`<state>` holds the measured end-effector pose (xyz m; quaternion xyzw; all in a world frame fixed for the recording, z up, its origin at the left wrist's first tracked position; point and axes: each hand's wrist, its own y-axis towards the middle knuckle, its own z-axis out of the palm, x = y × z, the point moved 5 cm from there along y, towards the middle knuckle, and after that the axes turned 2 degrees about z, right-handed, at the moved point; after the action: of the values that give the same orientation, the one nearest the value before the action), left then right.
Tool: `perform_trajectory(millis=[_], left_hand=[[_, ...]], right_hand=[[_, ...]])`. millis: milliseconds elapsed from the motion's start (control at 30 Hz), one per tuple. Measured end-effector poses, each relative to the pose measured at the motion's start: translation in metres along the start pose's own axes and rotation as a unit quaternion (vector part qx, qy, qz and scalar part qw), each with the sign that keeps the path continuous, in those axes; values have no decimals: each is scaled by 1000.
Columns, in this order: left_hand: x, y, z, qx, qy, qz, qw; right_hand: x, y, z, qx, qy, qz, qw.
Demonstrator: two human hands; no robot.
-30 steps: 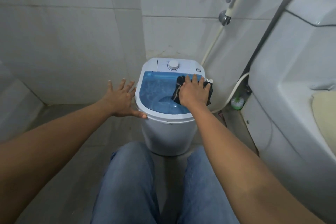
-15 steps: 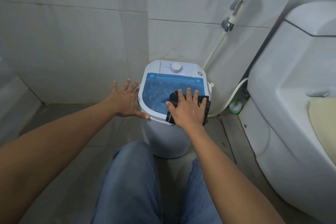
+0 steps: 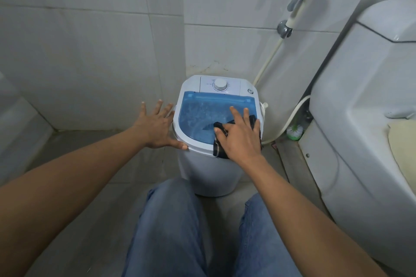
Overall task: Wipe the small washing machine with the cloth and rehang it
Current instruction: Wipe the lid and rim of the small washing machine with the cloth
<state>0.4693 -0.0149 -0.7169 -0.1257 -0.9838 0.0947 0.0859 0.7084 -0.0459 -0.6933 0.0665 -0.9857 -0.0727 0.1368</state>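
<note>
You face a tiled bathroom corner.
Pale wall tiles (image 3: 90,51), grey floor (image 3: 94,164), toilet (image 3: 360,141) at your right, bidet sprayer (image 3: 301,4) mounted above.

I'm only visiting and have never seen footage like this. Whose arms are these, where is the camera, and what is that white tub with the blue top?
There is no robot here: a person wears the camera on the head, looking down at their own arms and jeans. The tub is a small washing machine standing on a bathroom floor beside a toilet. The right hand presses a dark cloth flat onto its blue lid. The left hand, fingers spread, steadies the machine's side, holding nothing.
</note>
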Motion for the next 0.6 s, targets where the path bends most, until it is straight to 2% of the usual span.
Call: perform_trajectory(millis=[100, 233, 333, 433, 500, 600], left_hand=[[1, 0, 2, -2, -10, -4, 1000], [-1, -2, 1, -2, -10, 0, 1000], [-2, -3, 0, -8, -19, 2, 1000], [-1, -4, 2, -8, -21, 1, 1000], [-1, -3, 2, -5, -17, 2, 1000], [-1, -2, 2, 1, -12, 2, 1000]], right_hand=[[-9, -3, 0, -16, 19, 22, 999], [-12, -13, 0, -128, 100, 99, 982], [-15, -10, -7, -165, 142, 105, 970], [2, -1, -7, -97, 154, 16, 983], [17, 3, -1, -47, 108, -47, 992], [14, 9, 3, -34, 63, -24, 997]])
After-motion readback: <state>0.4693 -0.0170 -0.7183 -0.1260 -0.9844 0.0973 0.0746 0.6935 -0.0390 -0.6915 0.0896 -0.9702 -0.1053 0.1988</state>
